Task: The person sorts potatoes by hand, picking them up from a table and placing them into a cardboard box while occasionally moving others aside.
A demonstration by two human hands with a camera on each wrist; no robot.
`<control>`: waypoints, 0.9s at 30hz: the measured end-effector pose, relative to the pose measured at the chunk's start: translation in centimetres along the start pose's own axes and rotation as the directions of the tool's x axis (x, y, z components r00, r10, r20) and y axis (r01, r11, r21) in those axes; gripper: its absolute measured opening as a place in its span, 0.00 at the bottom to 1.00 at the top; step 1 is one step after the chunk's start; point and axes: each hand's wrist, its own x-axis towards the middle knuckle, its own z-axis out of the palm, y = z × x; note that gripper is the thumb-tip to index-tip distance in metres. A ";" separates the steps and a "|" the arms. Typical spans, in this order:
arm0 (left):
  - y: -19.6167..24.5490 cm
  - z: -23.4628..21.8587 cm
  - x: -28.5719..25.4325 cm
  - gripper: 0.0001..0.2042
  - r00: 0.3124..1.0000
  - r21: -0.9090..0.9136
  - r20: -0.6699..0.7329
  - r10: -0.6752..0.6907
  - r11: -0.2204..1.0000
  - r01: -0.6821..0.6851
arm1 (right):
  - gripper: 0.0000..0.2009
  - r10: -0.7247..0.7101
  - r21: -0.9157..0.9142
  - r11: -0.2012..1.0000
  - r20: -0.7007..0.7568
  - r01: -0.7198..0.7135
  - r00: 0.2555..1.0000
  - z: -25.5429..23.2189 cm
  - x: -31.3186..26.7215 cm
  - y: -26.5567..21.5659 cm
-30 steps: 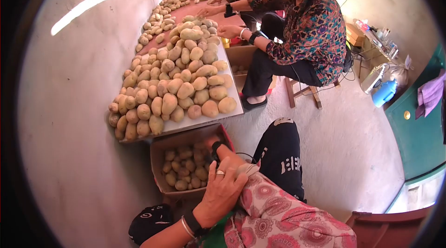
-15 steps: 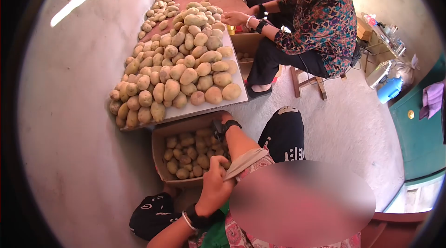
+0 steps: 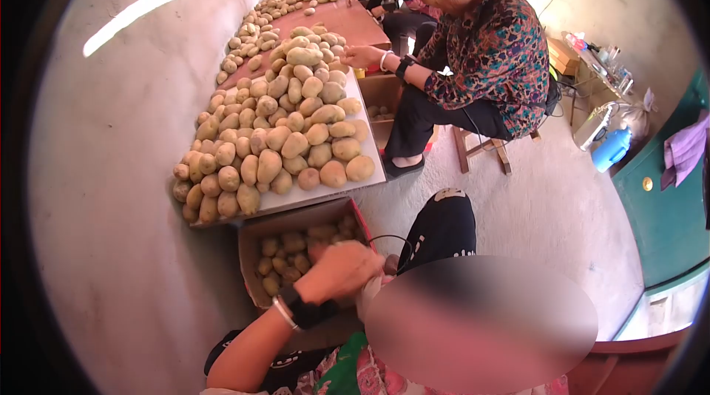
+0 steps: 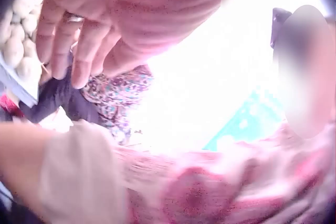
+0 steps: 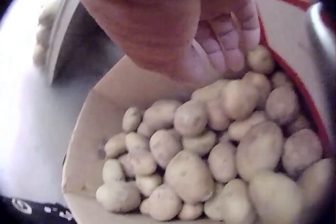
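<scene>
In the head view my left hand [image 3: 342, 271] is raised over my right forearm, in front of the box. Its fingers hang loosely, with a ring on one, in the left wrist view, where the hand [image 4: 123, 22] holds nothing and the light sleeve cuff [image 4: 81, 174] lies below it. The right wrist view has my right hand [image 5: 210, 29] over the potatoes [image 5: 189, 175] in the cardboard box [image 5: 100, 113], fingers slightly bent and nothing seen in them. Mostly, the left hand hides it in the head view.
Potatoes [image 3: 296, 117] are heaped on the table [image 3: 296, 197], whose near edge adjoins the box. A seated person [image 3: 484, 62] in a patterned shirt reaches toward the heap. A green door [image 3: 662, 217] stands at right, and other people sit farther back.
My left hand has come off the right sleeve and moved up over the forearm. The seated person's nearer hand stays by the heap; the other hand is no longer stretched over the table.
</scene>
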 end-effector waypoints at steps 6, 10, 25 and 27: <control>2.5 1.9 0.4 0.14 0.822 -0.645 0.347 0.451 0.752 -0.139 | 0.13 -0.024 -0.014 1.000 0.000 0.024 1.000 0.1 0.1 -0.6; 6.6 -1.3 -0.8 0.14 0.948 -0.678 0.304 0.097 0.721 0.143 | 0.12 -0.047 -0.016 0.999 0.024 0.047 0.999 1.8 0.1 -1.3; 5.4 -3.3 -0.5 0.34 0.815 -0.299 0.502 -0.288 0.827 0.477 | 0.12 -0.194 -0.133 0.969 0.116 0.209 0.974 4.6 2.7 -2.7; 5.3 -3.7 -0.3 0.32 0.765 -0.262 0.576 -0.289 0.821 0.507 | 0.12 -0.212 -0.132 0.965 0.120 0.227 0.970 4.9 3.6 -3.4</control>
